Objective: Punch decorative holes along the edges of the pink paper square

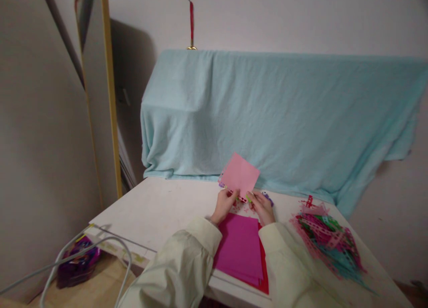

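Note:
A square of pink paper (241, 174) is held up and tilted above the table, with heart-shaped cut-outs along its lower edge and a punched left edge. My left hand (224, 204) pinches the lower left edge between thumb and fingers. At the lower right edge, my right hand (261, 205) is closed on the paper, a small lime-green piece (249, 197) showing at its thumb tip. Behind the right fingers a purple object (268, 199) is partly hidden; it may be a craft punch. Magenta paper sheets (239, 250) lie below my hands, over red paper (264, 279). Small pink cut-outs (239, 206) are scattered behind the stack.
A tangled pile of punched paper strips (329, 239) lies on the right of the white table (160, 205). A light blue cloth (267, 116) hangs behind. At the left are a framed mirror (112, 98), a grey cable (113, 239) and a purple package (76, 263).

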The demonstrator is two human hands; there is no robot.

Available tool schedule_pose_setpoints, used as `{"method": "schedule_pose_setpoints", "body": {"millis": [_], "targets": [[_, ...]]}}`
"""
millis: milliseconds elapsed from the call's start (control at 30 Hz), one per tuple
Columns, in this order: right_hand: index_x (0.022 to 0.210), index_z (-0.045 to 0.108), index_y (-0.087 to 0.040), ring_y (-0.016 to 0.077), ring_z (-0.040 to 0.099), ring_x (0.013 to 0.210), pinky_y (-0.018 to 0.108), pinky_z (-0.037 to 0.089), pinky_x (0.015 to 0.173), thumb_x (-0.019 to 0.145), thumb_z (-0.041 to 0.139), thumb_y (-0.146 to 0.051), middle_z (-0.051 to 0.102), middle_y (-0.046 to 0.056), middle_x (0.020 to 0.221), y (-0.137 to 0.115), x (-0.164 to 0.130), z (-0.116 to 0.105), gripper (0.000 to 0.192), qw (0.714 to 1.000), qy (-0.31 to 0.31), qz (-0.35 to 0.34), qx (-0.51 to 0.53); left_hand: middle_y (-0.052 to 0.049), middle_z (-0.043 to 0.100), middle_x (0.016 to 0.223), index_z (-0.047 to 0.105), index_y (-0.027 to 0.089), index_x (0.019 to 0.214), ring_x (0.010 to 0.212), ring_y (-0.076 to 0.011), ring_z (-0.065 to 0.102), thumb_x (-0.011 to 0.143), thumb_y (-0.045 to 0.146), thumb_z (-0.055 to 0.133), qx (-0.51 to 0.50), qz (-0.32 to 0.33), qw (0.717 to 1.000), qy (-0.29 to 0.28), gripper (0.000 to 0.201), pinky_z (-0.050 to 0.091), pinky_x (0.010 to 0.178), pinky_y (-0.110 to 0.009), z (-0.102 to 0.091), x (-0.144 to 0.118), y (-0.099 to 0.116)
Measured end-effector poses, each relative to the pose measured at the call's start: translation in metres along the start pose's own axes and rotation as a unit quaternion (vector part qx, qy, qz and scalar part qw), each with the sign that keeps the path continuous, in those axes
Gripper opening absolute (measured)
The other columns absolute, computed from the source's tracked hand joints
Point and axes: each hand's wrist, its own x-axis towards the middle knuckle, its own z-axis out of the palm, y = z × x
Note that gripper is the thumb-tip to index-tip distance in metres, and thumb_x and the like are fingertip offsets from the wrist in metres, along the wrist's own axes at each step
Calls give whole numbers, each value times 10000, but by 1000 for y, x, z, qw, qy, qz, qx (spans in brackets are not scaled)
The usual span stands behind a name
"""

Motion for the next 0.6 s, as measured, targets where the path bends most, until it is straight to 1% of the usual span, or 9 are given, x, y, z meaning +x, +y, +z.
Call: {"method": "schedule_pose_setpoints", "body": {"millis": [100, 167, 233, 367, 467, 600], "targets": [[833, 638, -175, 90, 415, 417, 226, 255, 396, 617, 740, -495, 554, -21, 508, 0, 0, 1, 399, 999, -26, 22, 7, -24, 584, 500, 608, 132, 609, 437, -116, 510, 809, 543, 475, -6, 2, 999, -32, 475, 366, 481, -218, 1, -1, -2], [831, 638, -172, 91, 431, 431, 224, 267, 404, 629, 739, -475, 592, -4, 566, 0, -1, 2, 379, 999, -43, 32, 9, -32, 612, 549, 622, 131, 649, 447, -115, 518, 813, 550, 465, -17, 6, 998, -54, 476, 370, 476, -215, 2, -1, -3], [845, 640, -166, 95, 453, 461, 227, 296, 423, 650, 735, -447, 626, 16, 640, 1, -1, 3, 354, 997, -61, 36, 7, -27, 608, 552, 620, 134, 655, 448, -113, 517, 817, 555, 457, -26, 11, 997, -67, 479, 373, 475, -211, 2, -2, -4], [872, 647, -151, 107, 475, 519, 240, 340, 469, 674, 730, -408, 634, 33, 692, 5, 0, 3, 335, 996, -81, 33, 4, -17, 578, 518, 607, 135, 623, 447, -110, 511, 825, 552, 450, -26, 16, 997, -64, 489, 373, 484, -208, 2, -3, -4], [866, 649, -146, 106, 467, 534, 243, 337, 484, 698, 713, -404, 621, 33, 700, 6, 0, 2, 315, 995, -96, 37, 16, -18, 578, 519, 616, 128, 620, 463, -107, 503, 832, 554, 438, -18, 24, 998, -63, 508, 364, 496, -209, 0, -3, -2], [844, 653, -150, 105, 456, 545, 249, 327, 500, 728, 691, -401, 594, 23, 684, 4, -1, 3, 279, 992, -115, 44, 32, 9, 514, 454, 617, 121, 593, 450, -99, 454, 823, 574, 441, -8, 28, 998, -49, 538, 326, 481, -214, -2, -2, 0]]}}
